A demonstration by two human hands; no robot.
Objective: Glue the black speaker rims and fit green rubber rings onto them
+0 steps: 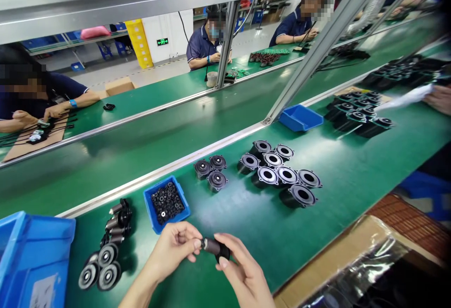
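Note:
Near the front of the green bench, my right hand (243, 268) grips a dark brown cylindrical rotor (212, 247) by its wider black end, thumb below and fingers above. My left hand (178, 247) pinches a small black ring (202, 243) at the rotor's narrow pale tip. The fingers partly hide the ring. Beyond my left hand stands a small blue bin (186, 210) of loose black rings. More brown rotors (116, 223) lie to the left, and several round black discs with grey rings (109, 275) are grouped in front of them.
Several black round housings (285, 175) stand at centre right, with three closed-looking ones (217, 181) left of them. A large blue crate (52, 256) is at the left edge. Farther off are a blue tray (301, 118), metal posts (310, 59) and co-workers. A cardboard box (317, 261) sits front right.

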